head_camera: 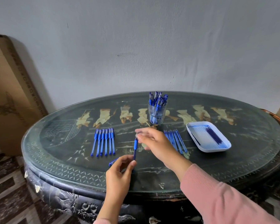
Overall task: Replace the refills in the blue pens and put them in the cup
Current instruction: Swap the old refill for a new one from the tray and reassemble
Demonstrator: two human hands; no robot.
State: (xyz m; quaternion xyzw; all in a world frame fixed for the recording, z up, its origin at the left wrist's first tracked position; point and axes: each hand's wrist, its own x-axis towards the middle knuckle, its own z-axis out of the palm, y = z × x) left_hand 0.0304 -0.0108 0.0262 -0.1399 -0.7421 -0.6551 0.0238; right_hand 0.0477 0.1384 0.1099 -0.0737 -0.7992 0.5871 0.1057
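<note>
Left hand point(120, 172) fingers clamped on upright blue pen point(135, 146) in front of cup point(157, 113); right hand point(153, 143), blurred, pinches its tip; pen row point(103, 141) front-left of cup, refills point(176, 141) front-right.

You have six capped pens point(103, 142) toward the table's point(55, 143) left edge, one open pen point(135, 147), one cup point(162, 110), one tray point(217, 150).

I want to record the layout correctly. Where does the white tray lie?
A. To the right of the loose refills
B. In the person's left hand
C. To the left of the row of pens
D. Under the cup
A: the white tray lies on the table right of the loose refills, apart from the cup behind them, and the row of pens is on the far left.
</note>
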